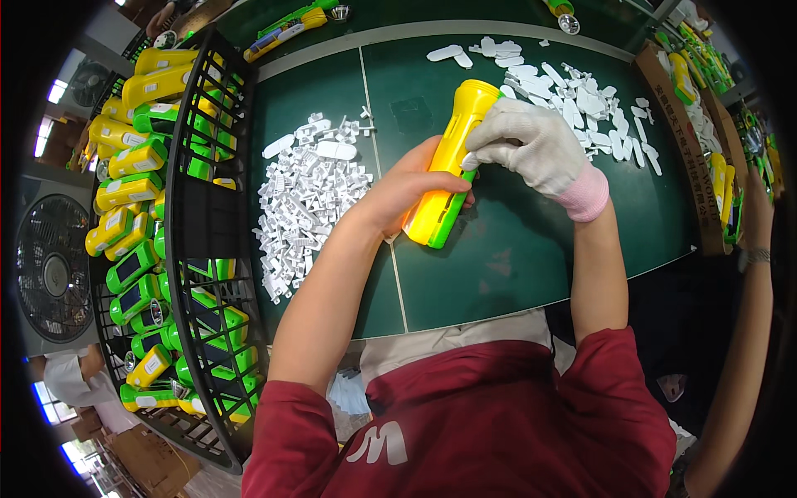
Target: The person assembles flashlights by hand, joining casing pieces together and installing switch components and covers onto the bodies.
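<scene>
My bare left hand (415,184) is wrapped round the body of a yellow and green flashlight housing (454,149), which stands slanted above the green table with its wide end away from me. On my right hand (531,145) is a white knitted glove with a pink cuff. Its thumb and fingertips are pinched together against the side of the housing; whatever small piece lies between them is mostly hidden. To the left of my left hand lies a heap of small white plastic parts (307,207). Beyond my right hand are scattered flat white plastic pieces (589,104).
A black plastic crate (187,224) full of yellow and green flashlights (124,191) stands at the left, beside a fan (56,266). An open cardboard box (677,149) borders the table's right side. Another person's arm (739,332) shows at far right. More flashlights (286,31) lie beyond the far edge.
</scene>
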Available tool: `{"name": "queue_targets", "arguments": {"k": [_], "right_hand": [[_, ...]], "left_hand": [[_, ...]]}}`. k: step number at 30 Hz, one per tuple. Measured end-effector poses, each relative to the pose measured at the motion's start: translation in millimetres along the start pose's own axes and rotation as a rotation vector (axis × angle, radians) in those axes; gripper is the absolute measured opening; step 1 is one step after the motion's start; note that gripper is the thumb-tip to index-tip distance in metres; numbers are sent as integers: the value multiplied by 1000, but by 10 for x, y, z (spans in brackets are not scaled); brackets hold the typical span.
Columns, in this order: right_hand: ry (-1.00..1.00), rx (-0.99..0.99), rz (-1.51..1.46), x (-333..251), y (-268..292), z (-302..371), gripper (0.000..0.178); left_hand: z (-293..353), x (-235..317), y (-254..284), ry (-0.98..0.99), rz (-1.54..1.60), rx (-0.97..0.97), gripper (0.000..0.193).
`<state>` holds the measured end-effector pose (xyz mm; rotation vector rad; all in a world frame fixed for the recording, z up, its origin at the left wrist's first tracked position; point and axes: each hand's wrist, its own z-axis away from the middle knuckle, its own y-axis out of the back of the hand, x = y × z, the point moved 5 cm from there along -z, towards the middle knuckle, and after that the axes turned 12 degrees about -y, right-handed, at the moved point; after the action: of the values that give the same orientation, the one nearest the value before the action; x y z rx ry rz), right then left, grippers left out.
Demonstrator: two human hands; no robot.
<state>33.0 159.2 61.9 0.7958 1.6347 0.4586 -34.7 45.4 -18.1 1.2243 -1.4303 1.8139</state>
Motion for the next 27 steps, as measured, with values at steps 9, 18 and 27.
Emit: {"name": "queue_targets", "arguments": {"k": [9, 18, 27], "right_hand": [[138, -34, 62, -77, 13, -59, 15], [117, -203, 254, -72, -35, -156, 15], [-22, 70, 119, -108, -30, -64, 20]], "left_hand": [[-22, -27, 12, 26, 30, -52, 50], [-15, -4, 3, 22, 68, -85, 52], [-8, 69, 12, -60, -134, 35, 59]]}}
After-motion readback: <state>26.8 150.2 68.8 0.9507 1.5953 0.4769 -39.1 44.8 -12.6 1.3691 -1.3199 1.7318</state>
